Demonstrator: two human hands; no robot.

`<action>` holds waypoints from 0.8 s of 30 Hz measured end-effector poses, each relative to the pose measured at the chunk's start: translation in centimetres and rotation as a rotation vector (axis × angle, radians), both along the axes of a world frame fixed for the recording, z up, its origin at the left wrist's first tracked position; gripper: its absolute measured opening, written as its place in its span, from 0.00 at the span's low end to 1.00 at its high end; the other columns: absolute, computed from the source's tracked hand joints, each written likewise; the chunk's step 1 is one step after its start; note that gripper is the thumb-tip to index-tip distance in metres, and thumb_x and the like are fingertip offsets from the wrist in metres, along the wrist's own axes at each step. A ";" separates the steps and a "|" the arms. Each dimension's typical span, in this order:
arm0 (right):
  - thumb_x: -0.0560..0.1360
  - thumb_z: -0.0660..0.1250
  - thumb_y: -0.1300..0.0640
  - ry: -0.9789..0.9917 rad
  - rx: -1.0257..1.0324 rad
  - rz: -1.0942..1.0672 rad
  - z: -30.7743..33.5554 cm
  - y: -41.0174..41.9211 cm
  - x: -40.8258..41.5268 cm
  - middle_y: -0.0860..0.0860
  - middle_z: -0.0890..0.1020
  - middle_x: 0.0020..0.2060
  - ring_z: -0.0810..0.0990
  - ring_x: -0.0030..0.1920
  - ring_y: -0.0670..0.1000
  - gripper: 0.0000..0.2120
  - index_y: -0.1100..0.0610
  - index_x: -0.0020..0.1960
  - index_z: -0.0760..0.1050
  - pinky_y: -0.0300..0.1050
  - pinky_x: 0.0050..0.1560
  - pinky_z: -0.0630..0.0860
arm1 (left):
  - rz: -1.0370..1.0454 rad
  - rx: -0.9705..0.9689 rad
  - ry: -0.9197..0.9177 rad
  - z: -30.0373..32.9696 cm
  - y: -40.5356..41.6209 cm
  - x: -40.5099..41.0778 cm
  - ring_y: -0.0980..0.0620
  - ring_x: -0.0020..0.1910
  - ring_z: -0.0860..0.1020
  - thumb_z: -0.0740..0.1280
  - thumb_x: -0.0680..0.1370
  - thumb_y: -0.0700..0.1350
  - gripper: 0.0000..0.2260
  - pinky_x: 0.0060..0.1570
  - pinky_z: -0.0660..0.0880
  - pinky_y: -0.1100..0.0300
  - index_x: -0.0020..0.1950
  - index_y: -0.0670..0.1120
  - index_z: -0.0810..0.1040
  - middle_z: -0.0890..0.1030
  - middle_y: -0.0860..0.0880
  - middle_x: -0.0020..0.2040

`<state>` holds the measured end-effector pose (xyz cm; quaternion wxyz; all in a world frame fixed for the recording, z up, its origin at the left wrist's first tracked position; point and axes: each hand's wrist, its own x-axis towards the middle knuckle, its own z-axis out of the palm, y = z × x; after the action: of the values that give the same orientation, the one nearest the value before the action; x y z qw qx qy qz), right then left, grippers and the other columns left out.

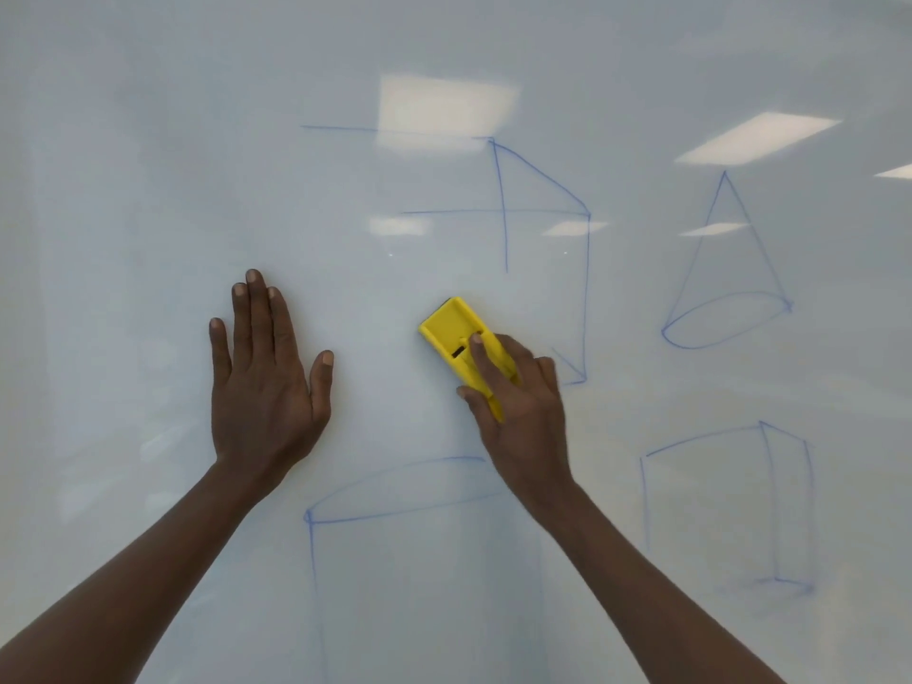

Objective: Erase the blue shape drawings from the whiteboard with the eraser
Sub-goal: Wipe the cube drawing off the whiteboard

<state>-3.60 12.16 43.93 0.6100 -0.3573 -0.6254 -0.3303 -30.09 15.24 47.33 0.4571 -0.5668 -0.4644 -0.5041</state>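
Here our right hand (518, 387) has its fingers curled around the yellow eraser (456, 338), one fingertip on its back, pressing it against the whiteboard (148, 190) inside the half-erased cube drawing (543, 209). Our left hand (266, 372) lies flat, fingers straight, beside it. We should keep the pad flat and stroke firmly toward the remaining lines, then the cone (725, 269), box (730, 506) and cylinder (395, 491). We see no containers.

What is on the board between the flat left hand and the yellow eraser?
Only bare whiteboard between left hand and eraser, per the head view.
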 end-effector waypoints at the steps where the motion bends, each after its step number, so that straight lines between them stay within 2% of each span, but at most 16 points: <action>1: 0.79 0.67 0.51 -0.030 -0.009 0.011 -0.7 -0.1 -0.5 0.54 0.75 0.67 0.72 0.51 0.58 0.22 0.51 0.72 0.72 0.53 0.55 0.75 | -0.005 -0.001 0.000 0.0 0.0 0.0 0.43 0.86 0.45 0.51 0.86 0.56 0.34 0.83 0.44 0.42 0.85 0.35 0.49 0.48 0.38 0.86; 6: 0.79 0.68 0.54 -0.115 -0.036 -0.006 -3.6 -0.3 2.1 0.53 0.74 0.69 0.74 0.55 0.57 0.23 0.50 0.73 0.70 0.54 0.58 0.75 | -0.010 -0.008 0.001 0.0 0.0 -0.1 0.43 0.86 0.45 0.51 0.86 0.56 0.34 0.83 0.45 0.41 0.85 0.36 0.48 0.47 0.38 0.86; 10: 0.76 0.72 0.59 -0.020 -0.039 -0.048 -2.2 0.2 6.4 0.55 0.75 0.68 0.74 0.56 0.61 0.25 0.52 0.72 0.73 0.57 0.57 0.76 | -0.011 -0.010 -0.004 -0.1 -0.1 0.0 0.43 0.86 0.45 0.50 0.86 0.56 0.34 0.83 0.43 0.43 0.85 0.35 0.49 0.47 0.38 0.86; 16: 0.76 0.72 0.60 0.036 -0.028 -0.037 0.5 0.4 6.9 0.53 0.75 0.68 0.71 0.56 0.57 0.24 0.51 0.71 0.73 0.49 0.57 0.75 | -0.030 -0.007 -0.015 -0.1 0.0 0.0 0.45 0.86 0.43 0.51 0.86 0.56 0.34 0.83 0.41 0.45 0.85 0.35 0.49 0.47 0.38 0.86; 20: 0.77 0.70 0.59 -0.005 -0.056 -0.037 -2.7 0.2 6.8 0.52 0.74 0.68 0.72 0.55 0.57 0.25 0.50 0.72 0.72 0.51 0.57 0.76 | -0.025 0.008 -0.006 0.0 0.1 -0.1 0.45 0.86 0.44 0.51 0.86 0.55 0.34 0.83 0.41 0.45 0.85 0.36 0.49 0.47 0.39 0.86; 24: 0.76 0.71 0.61 0.119 -0.060 -0.048 -5.5 0.2 9.3 0.54 0.75 0.67 0.72 0.56 0.56 0.25 0.51 0.72 0.72 0.45 0.55 0.73 | -0.023 0.006 -0.013 -0.1 0.1 0.0 0.45 0.86 0.44 0.50 0.86 0.56 0.34 0.83 0.42 0.44 0.85 0.35 0.50 0.48 0.38 0.86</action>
<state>5.72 12.36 38.47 0.6270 -0.4092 -0.5891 -0.3041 -30.12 15.35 47.26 0.4499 -0.5676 -0.4592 -0.5144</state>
